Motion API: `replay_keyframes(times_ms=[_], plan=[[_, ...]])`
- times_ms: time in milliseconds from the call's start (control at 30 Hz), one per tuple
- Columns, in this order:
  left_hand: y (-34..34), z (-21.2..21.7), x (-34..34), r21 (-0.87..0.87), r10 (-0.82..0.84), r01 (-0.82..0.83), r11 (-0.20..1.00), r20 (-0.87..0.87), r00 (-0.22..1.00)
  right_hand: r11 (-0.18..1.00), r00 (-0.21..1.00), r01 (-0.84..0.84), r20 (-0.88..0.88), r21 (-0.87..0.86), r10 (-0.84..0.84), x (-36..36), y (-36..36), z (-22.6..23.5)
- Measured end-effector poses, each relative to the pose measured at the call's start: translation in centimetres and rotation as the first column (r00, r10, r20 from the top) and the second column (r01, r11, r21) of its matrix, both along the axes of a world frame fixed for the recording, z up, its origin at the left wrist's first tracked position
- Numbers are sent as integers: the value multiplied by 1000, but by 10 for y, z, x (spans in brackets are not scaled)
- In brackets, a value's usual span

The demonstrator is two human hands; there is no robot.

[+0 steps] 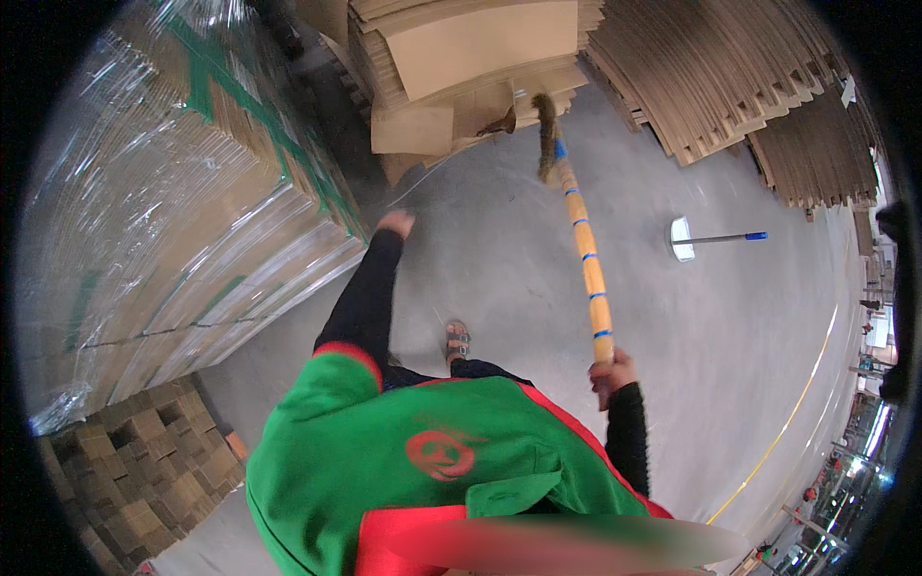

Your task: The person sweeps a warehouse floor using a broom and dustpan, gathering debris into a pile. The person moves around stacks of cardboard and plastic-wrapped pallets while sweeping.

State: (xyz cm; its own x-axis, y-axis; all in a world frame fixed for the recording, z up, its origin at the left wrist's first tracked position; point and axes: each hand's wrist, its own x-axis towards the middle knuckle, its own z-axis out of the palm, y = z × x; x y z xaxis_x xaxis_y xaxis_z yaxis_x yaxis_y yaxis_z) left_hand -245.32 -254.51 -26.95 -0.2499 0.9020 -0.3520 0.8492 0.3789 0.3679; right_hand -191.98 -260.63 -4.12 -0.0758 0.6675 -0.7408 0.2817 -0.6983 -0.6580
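Note:
My right hand (pixel 613 374) is closed around the near end of a broom's long yellowish handle, banded with blue. The broom (pixel 589 259) reaches away over the grey floor. Its dark, brownish bristle head (pixel 545 139) is at the far end, beside a cardboard stack. My left hand (pixel 396 224) is stretched forward, near the lower corner of a plastic-wrapped stack. It is small and blurred, so its fingers are hard to read. A thin pale line runs on the floor beyond it; whether the hand touches that line I cannot tell.
The wrapped cardboard stack (pixel 221 240) stands tall at the left. Flat cardboard piles stand ahead (pixel 480 48) and at the far right (pixel 711 77). A long-handled dustpan (pixel 681 240) is on the floor to the right. Smaller cardboard pieces (pixel 144 470) are stacked at the lower left.

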Motion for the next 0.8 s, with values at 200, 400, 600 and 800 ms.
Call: replay_keyframes(times_ms=[200,400,600,800], plan=[[-333,-34,13,-637,199,-158,754,-7,980,787,242,-20,-767,-617,-595,37,73,75],[-510,-22,89,-705,991,-708,44,-57,119,773,471,110,-653,-624,-594,40,72,69],[-478,-44,148,-320,882,-824,467,242,405,941,963,-208,114,-268,245,65,82,55],[-408,17,208,-171,725,-874,455,641,252,678,594,-606,330,-415,733,-46,90,-71]])
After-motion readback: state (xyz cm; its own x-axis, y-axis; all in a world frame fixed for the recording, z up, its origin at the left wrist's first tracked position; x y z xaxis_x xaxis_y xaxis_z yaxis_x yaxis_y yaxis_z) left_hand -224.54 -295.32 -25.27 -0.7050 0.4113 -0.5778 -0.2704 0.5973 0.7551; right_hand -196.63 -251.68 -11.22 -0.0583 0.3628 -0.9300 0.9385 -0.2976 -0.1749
